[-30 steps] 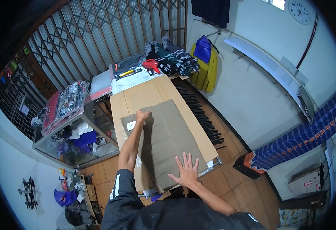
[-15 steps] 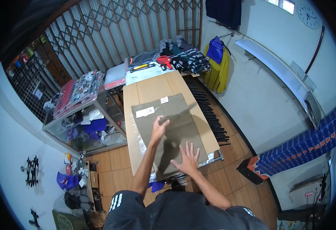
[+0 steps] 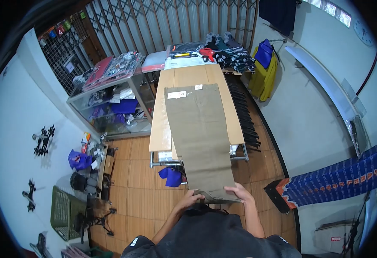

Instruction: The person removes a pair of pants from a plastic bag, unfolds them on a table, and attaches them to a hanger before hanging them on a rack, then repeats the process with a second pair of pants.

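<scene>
Olive-brown trousers (image 3: pixel 201 124) lie lengthwise on the wooden-topped table (image 3: pixel 167 129), the waist end at the far side and the lower legs hanging over the near edge. Near the waist sit a white paper tag (image 3: pixel 177 95) and a smaller white label (image 3: pixel 198 87). My left hand (image 3: pixel 191 199) grips the left corner of the hem, its fingers closed on the cloth. At the right corner, my right hand (image 3: pixel 241 193) pinches the hem with the thumb on top. The hem is held close to my body.
A glass display case (image 3: pixel 111 107) with packaged goods stands left of the table. Behind are folded clothes (image 3: pixel 229 53), a red tape dispenser (image 3: pixel 207 54) and a yellow-black tool (image 3: pixel 183 55). Black hangers (image 3: pixel 242 112) line the right side. A blue carton (image 3: pixel 330 178) stands at right.
Both hands have moved from the cloth on the tabletop back toward my body and now hold the hem. The trouser legs now extend past the near table edge. My view has shifted.
</scene>
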The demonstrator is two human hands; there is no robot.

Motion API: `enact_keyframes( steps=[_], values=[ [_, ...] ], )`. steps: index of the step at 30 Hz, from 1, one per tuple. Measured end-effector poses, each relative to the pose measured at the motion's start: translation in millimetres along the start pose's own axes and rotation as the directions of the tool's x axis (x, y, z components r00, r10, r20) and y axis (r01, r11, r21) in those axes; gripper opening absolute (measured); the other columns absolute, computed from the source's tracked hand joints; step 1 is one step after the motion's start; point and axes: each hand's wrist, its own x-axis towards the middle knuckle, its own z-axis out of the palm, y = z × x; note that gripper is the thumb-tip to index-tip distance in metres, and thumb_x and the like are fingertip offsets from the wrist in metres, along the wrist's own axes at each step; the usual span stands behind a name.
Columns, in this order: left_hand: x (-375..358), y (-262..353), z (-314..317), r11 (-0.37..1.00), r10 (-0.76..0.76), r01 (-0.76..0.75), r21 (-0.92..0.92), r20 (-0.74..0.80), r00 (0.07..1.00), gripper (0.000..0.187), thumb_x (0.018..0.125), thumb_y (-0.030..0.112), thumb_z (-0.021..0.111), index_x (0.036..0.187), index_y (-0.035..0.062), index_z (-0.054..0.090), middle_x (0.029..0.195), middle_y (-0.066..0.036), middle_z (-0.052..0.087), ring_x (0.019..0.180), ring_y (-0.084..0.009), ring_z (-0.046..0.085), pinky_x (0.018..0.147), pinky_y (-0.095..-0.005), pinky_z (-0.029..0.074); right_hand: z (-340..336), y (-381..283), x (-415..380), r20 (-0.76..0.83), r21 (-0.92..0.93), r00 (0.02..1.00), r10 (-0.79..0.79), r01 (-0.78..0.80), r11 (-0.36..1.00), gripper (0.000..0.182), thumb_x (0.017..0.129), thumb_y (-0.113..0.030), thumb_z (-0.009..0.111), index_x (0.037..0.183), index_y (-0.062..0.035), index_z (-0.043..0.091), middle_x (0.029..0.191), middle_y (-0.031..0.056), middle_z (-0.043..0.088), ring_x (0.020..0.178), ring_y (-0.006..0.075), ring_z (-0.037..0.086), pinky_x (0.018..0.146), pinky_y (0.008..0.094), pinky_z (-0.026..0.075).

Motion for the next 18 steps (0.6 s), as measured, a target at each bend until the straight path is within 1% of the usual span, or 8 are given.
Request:
enact_keyframes(
  steps=[1,2,4,6,7,9,15,18],
  values=[
    [-21,18,17,0.993,-0.099,0.097,0.072,0.033,0.995,0.024,0.089,0.009,0.066,0.111,-0.0006,0.069,0.1,-0.001,0.07,0.091,-0.0122,0.062,0.085,-0.0278,0.049,-2,13,-8,-0.005,-0.077,1.0,0.009,-0.009,0.997,0.05,0.089,-0.024,0.074,0.129,0.0022,0.062,0.124,0.0101,0.068,0.112,0.0207,0.064,0.099,0.0317,0.048],
    [-25,-1,21,0.993,-0.084,0.08,0.091,0.037,0.996,0.024,0.089,0.009,0.065,0.111,-0.0005,0.069,0.1,-0.001,0.07,0.09,-0.012,0.062,0.084,-0.0273,0.049,-4,27,-17,-0.01,-0.153,1.0,0.017,-0.018,0.988,0.05,0.085,-0.018,0.079,0.127,0.0029,0.063,0.123,0.0094,0.068,0.111,0.0194,0.063,0.1,0.0303,0.046],
    [-32,-39,31,0.991,-0.054,0.049,0.128,0.042,0.998,0.024,0.089,0.01,0.064,0.111,-0.0002,0.07,0.1,-0.001,0.07,0.089,-0.0117,0.062,0.082,-0.0262,0.049,-10,54,-30,0.008,-0.123,1.0,0.028,-0.027,0.992,0.052,0.081,-0.015,0.082,0.126,0.0043,0.064,0.12,0.0095,0.069,0.109,0.0185,0.063,0.1,0.032,0.046],
    [-48,-53,44,0.977,-0.12,0.114,0.181,0.021,0.993,0.023,0.09,0.01,0.063,0.108,-0.0012,0.07,0.099,0.0,0.07,0.089,-0.0112,0.061,0.082,-0.0269,0.049,-10,70,-50,0.016,-0.137,0.998,0.055,-0.052,0.989,0.052,0.08,-0.013,0.082,0.126,0.0047,0.063,0.119,0.0096,0.069,0.109,0.0186,0.063,0.1,0.0323,0.047],
    [-58,-55,51,0.966,-0.154,0.148,0.21,0.011,0.988,0.022,0.091,0.011,0.062,0.107,-0.0017,0.07,0.098,0.001,0.07,0.09,-0.0109,0.061,0.082,-0.0273,0.048,-7,75,-63,-0.011,-0.135,0.996,0.089,-0.09,0.987,0.052,0.08,-0.013,0.082,0.126,0.0047,0.063,0.119,0.0097,0.069,0.109,0.0188,0.063,0.099,0.0324,0.047],
    [-73,-62,66,0.965,-0.122,0.127,0.229,-0.035,0.992,0.023,0.091,0.011,0.061,0.107,-0.0016,0.07,0.099,0.0,0.07,0.092,-0.0118,0.061,0.084,-0.028,0.048,-3,77,-83,-0.072,-0.131,0.988,0.138,-0.146,0.981,0.052,0.079,-0.012,0.081,0.126,0.0046,0.063,0.118,0.0099,0.07,0.108,0.0193,0.064,0.098,0.0326,0.047],
    [-79,-83,79,0.963,-0.056,0.081,0.258,-0.101,0.993,0.031,0.09,0.015,0.061,0.114,-0.0023,0.068,0.103,-0.005,0.07,0.096,-0.0152,0.061,0.088,-0.0296,0.047,-23,136,-86,-0.095,-0.042,0.99,0.107,-0.112,0.993,0.05,0.08,-0.01,0.08,0.124,0.0054,0.063,0.116,0.0112,0.07,0.105,0.0207,0.066,0.094,0.0327,0.05],
    [-78,-113,73,0.955,-0.082,0.125,0.269,-0.165,0.983,0.035,0.089,0.019,0.062,0.116,-0.0022,0.068,0.103,-0.007,0.071,0.096,-0.0169,0.061,0.088,-0.0306,0.048,-27,159,-82,-0.076,0.065,0.982,0.174,-0.169,0.983,0.049,0.08,-0.007,0.078,0.124,0.0071,0.062,0.115,0.0155,0.07,0.104,0.0244,0.067,0.091,0.0362,0.053]
  ],
)
